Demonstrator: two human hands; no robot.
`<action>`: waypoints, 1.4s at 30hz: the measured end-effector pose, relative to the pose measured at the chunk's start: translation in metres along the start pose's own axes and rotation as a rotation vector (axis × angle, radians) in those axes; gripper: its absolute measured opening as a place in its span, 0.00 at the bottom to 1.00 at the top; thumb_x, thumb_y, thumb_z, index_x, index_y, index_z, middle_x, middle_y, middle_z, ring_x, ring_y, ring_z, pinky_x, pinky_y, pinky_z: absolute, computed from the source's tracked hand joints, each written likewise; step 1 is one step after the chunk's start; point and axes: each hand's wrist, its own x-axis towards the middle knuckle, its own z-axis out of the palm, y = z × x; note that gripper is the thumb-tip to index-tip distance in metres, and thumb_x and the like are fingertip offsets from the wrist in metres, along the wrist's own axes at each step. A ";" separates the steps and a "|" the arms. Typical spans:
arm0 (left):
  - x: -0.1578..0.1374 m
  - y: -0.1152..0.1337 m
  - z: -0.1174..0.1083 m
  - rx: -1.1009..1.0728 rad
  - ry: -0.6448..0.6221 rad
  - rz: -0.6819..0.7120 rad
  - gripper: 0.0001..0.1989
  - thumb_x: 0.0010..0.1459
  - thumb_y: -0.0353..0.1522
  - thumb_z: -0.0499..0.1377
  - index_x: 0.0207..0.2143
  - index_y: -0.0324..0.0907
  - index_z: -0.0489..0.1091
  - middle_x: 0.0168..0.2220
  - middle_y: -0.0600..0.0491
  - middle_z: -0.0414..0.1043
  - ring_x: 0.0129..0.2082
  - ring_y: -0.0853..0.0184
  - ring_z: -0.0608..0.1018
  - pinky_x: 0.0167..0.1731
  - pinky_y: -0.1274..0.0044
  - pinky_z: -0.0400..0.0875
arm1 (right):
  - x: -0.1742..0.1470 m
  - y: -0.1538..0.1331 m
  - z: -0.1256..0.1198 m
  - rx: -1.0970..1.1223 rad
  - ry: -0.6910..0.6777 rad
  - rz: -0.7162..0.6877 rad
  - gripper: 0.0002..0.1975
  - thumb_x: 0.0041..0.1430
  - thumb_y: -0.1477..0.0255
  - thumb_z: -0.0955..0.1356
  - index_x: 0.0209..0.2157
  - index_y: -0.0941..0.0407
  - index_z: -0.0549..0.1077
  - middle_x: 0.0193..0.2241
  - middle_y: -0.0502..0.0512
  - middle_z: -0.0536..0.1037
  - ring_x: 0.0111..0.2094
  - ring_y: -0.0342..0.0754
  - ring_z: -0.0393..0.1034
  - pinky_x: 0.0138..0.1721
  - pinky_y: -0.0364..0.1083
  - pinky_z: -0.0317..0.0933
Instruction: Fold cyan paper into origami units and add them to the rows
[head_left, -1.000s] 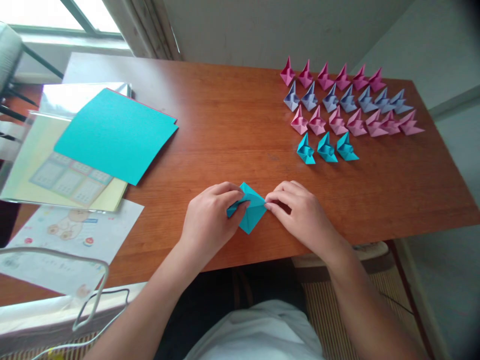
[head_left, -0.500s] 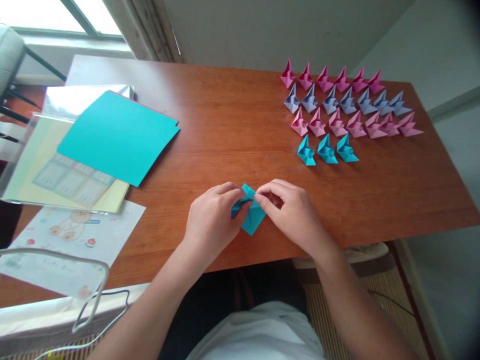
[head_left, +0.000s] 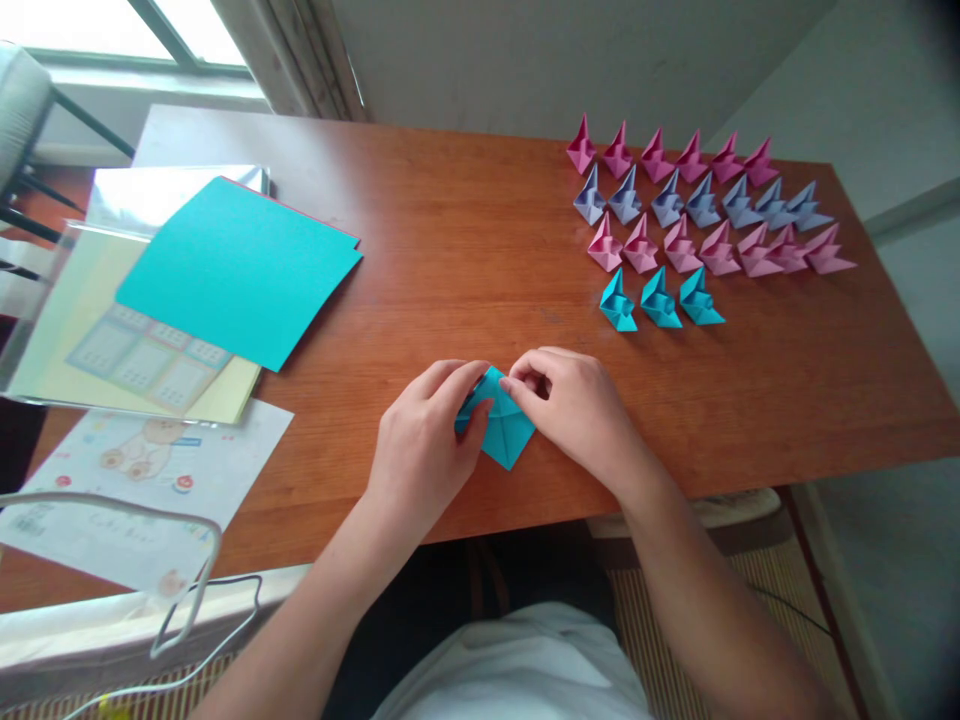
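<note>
Teal paper [head_left: 501, 432], partly folded into a diamond, lies flat on the wooden surface [head_left: 465, 250] close to the near edge, right in front of the person, where both hands can bear down on it. The left hand [head_left: 421, 452] covers its left corner, its fingers pressing the paper down so it cannot slide. The right hand [head_left: 581, 412] comes in from the other side, thumb and forefinger pinched on a flap at the top point of the diamond, the hold a crease needs.

Finished folded figures [head_left: 701, 215] stand well apart at the far right in tidy rows sorted by colour: dark pink at the back, then lilac, then light pink, then three teal ones [head_left: 660, 300] nearest. Flat teal sheets [head_left: 236, 265] rest on a glossy packet [head_left: 135, 300] at the far left, within reach of the left arm, above a printed leaflet [head_left: 142, 480].
</note>
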 end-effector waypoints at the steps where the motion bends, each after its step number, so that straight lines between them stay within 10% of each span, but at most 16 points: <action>1: -0.001 -0.001 0.000 -0.001 0.008 0.008 0.12 0.65 0.30 0.58 0.50 0.44 0.73 0.48 0.49 0.80 0.43 0.63 0.82 0.43 0.73 0.76 | 0.001 -0.001 0.000 -0.005 -0.005 0.004 0.07 0.61 0.73 0.71 0.28 0.54 0.74 0.27 0.50 0.78 0.30 0.45 0.69 0.32 0.46 0.57; 36: 0.001 -0.001 0.005 0.007 0.080 0.033 0.10 0.62 0.26 0.61 0.46 0.38 0.77 0.43 0.48 0.82 0.40 0.60 0.82 0.41 0.71 0.77 | -0.003 -0.009 0.011 -0.212 0.096 0.077 0.07 0.63 0.69 0.71 0.31 0.53 0.71 0.33 0.52 0.77 0.39 0.50 0.70 0.35 0.47 0.56; 42: 0.001 -0.002 0.006 0.030 0.075 0.039 0.10 0.62 0.27 0.61 0.46 0.39 0.77 0.44 0.48 0.82 0.41 0.60 0.82 0.42 0.71 0.76 | 0.015 -0.007 -0.006 -0.216 -0.047 -0.001 0.05 0.61 0.70 0.73 0.34 0.53 0.73 0.35 0.50 0.77 0.40 0.48 0.71 0.36 0.46 0.56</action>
